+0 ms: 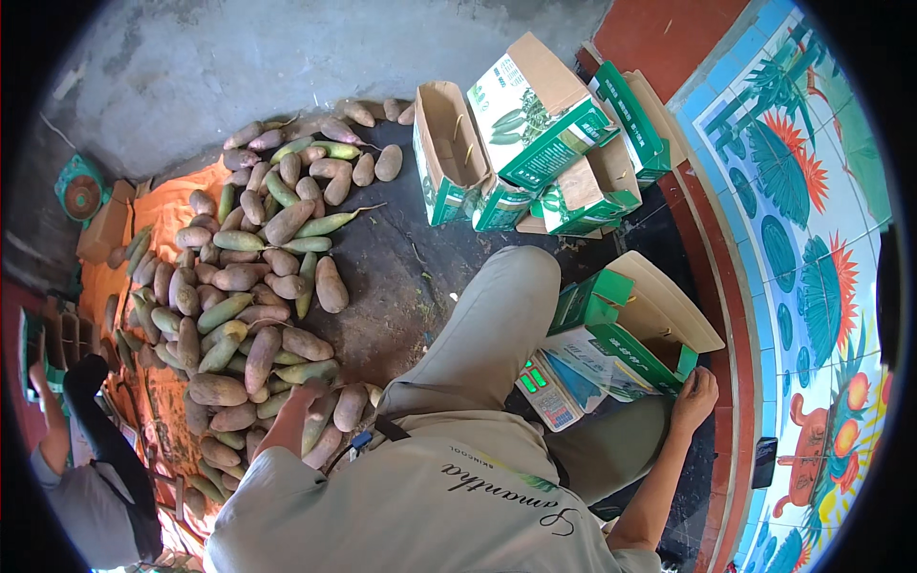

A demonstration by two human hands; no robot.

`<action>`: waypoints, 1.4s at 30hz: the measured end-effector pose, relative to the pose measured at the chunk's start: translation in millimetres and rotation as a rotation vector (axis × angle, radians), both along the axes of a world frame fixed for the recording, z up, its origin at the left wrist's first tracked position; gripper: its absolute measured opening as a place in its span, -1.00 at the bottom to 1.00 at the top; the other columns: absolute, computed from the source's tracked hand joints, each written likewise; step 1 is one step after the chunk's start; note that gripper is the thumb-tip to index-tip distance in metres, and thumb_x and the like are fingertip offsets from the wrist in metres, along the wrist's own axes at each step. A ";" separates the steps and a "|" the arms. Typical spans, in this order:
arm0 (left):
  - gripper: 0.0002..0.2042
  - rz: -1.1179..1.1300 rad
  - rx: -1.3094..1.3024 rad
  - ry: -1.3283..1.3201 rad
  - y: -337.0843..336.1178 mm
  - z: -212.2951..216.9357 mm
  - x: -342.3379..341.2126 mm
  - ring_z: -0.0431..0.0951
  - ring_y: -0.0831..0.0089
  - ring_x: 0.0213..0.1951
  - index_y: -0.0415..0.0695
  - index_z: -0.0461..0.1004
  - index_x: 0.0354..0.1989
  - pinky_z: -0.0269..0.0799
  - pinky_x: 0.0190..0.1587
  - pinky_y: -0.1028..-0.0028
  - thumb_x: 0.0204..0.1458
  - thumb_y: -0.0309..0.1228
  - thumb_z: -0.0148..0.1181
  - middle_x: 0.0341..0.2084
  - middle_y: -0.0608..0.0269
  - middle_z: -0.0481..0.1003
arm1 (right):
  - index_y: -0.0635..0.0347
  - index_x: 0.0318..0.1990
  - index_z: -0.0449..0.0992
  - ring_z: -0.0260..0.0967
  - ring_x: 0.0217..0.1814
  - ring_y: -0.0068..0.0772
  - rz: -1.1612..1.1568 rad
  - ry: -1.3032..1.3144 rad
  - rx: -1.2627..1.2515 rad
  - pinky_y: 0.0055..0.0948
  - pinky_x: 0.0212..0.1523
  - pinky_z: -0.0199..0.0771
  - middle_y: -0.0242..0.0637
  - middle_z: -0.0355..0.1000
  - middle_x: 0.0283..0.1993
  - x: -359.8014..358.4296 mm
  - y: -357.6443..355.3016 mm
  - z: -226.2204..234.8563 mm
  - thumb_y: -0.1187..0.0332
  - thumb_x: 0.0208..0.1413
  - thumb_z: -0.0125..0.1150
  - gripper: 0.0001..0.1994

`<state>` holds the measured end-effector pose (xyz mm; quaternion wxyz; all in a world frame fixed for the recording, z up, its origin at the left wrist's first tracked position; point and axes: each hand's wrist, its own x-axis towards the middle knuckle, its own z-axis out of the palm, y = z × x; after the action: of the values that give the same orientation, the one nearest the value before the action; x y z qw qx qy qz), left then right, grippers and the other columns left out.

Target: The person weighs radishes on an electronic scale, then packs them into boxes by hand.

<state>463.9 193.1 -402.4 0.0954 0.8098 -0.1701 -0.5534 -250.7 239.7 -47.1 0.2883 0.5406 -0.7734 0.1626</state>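
A large heap of radishes (263, 358), some green and some dusty reddish-brown, spreads over the left side. My left hand (308, 390) reaches down to its near edge. Radishes lie right around the fingers, which are too unclear to show whether they hold one. On the right stands a green and white cardboard carton (626, 358) with its top flaps up. My right hand (696, 396) has its curled fingers at the carton's near right corner, gripping the edge. The carton rests on a digital scale (551, 394) with a green-lit display; the inside of the carton is mostly hidden.
Several more open cartons (521, 124) stand together at the back, against a grey wall (287, 57). Orange sheeting (162, 215) lies under part of the heap. Another person (91, 506) works at the far left. A painted tile wall (802, 267) rises at right.
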 end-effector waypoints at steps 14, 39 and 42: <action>-0.34 -0.367 -0.741 1.135 -180.2 348.2 -248.8 0.34 0.22 0.03 -0.21 -0.12 0.27 0.36 0.01 0.26 0.05 -0.34 0.06 0.08 -0.03 0.21 | 0.27 -0.28 0.44 0.33 -0.17 -0.14 0.275 -0.434 -0.180 -0.33 -0.08 0.30 -0.12 0.41 -0.24 46.0 -40.8 7.3 0.52 0.00 0.07 -0.88; -0.79 -0.668 -1.201 0.004 -183.7 236.2 -243.7 0.52 0.23 -0.26 -0.15 0.47 -0.23 0.40 -0.21 0.40 -0.03 -0.35 0.13 -0.35 0.02 0.50 | 0.32 -0.11 0.41 0.38 -0.14 -0.26 0.017 -0.445 -0.006 -0.39 -0.11 0.34 -0.04 0.41 -0.19 0.4 -33.6 1.0 0.37 -0.23 0.29 -0.56; -0.73 -0.842 -0.728 -0.320 -154.0 144.4 -163.9 0.47 0.07 -0.19 -0.14 0.46 -0.27 0.38 -0.14 0.24 -0.03 -0.23 0.01 -0.31 0.00 0.49 | 0.31 -0.29 0.46 0.42 -0.36 -0.36 -0.049 -0.664 0.110 -0.45 -0.30 0.39 -0.15 0.45 -0.42 -32.2 -30.3 -16.1 0.39 -0.19 0.25 -0.73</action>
<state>300.0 39.1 -258.0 0.1127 0.6610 -0.6693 -0.3201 -282.9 209.4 -63.2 -0.0053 0.4542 -0.8455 0.2808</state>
